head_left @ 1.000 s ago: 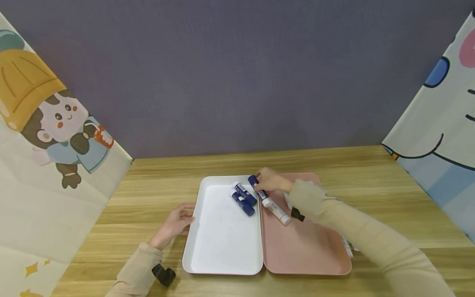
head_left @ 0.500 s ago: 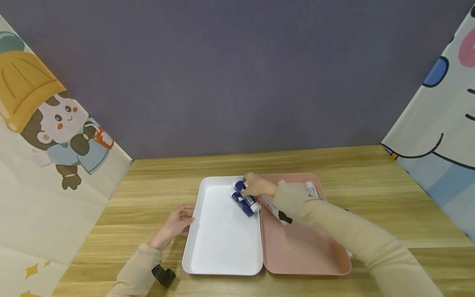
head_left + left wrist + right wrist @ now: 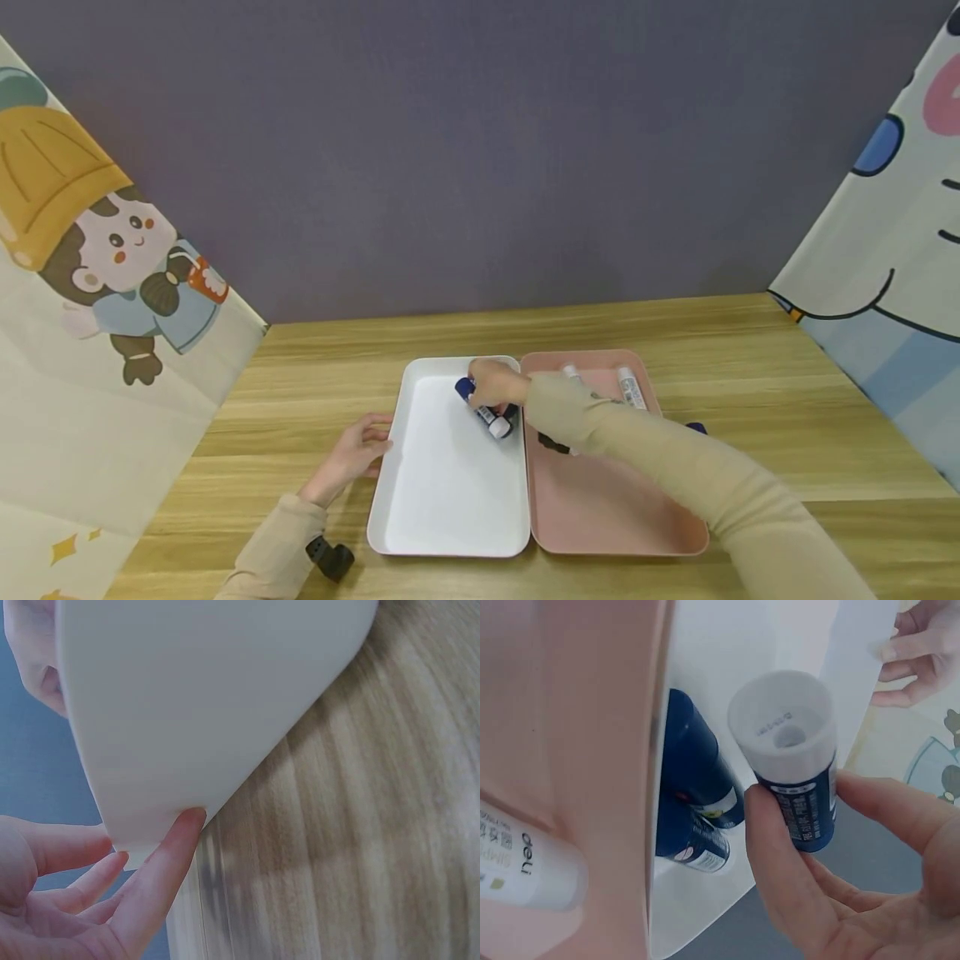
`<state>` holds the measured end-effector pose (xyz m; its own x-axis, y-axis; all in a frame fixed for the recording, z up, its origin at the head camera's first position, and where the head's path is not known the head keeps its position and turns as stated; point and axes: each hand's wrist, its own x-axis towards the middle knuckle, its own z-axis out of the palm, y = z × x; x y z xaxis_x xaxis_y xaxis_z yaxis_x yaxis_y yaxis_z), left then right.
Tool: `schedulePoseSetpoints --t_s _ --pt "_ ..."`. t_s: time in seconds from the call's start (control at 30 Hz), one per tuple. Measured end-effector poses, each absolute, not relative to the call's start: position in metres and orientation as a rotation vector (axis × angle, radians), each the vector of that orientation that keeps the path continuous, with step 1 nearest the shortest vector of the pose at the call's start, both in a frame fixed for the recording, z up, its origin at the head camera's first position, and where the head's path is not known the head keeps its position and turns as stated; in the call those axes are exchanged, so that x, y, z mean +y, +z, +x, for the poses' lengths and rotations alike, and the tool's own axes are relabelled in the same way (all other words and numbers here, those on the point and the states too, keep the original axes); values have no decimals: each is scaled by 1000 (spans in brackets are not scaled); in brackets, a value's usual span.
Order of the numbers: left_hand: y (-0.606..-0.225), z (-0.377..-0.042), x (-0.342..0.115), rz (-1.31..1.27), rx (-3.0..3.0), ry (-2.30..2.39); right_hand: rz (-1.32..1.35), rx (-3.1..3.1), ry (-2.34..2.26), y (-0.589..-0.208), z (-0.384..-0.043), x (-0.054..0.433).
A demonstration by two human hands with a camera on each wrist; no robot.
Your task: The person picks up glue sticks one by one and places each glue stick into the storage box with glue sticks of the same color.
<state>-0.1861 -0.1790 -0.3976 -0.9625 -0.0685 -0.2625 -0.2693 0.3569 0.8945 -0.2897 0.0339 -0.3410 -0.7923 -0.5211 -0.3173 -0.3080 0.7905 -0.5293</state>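
Observation:
My right hand [image 3: 497, 385] pinches a navy glue stick [image 3: 799, 802] between thumb and fingers, over the upper right of the white tray [image 3: 446, 500]. Its white base faces the right wrist camera. Two other navy glue sticks lie side by side against that tray's wall: an upper glue stick [image 3: 694, 742] and a lower glue stick [image 3: 705, 847]. In the head view the right hand mostly hides them. At the tray's left side, my left hand [image 3: 356, 450] rests its fingertips on the outer wall and rim, with fingers extended.
A pink tray [image 3: 622, 517] stands against the white one on its right. White glue sticks lie in it, one near the right wall [image 3: 632, 388], partly under the forearm. A navy end [image 3: 697, 427] shows beyond the pink tray. A grey wall [image 3: 480, 167] closes the back.
My right hand has carried the navy glue stick left from the boundary between the trays to over the white tray, above the other two. My left hand has stayed in place.

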Motion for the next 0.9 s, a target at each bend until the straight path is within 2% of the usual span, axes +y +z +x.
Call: schedulePoseSetpoints --t_s 0.9 --pt "-399 -187 -180 -263 2455 1655 -655 2539 -369 -357 -277 8"
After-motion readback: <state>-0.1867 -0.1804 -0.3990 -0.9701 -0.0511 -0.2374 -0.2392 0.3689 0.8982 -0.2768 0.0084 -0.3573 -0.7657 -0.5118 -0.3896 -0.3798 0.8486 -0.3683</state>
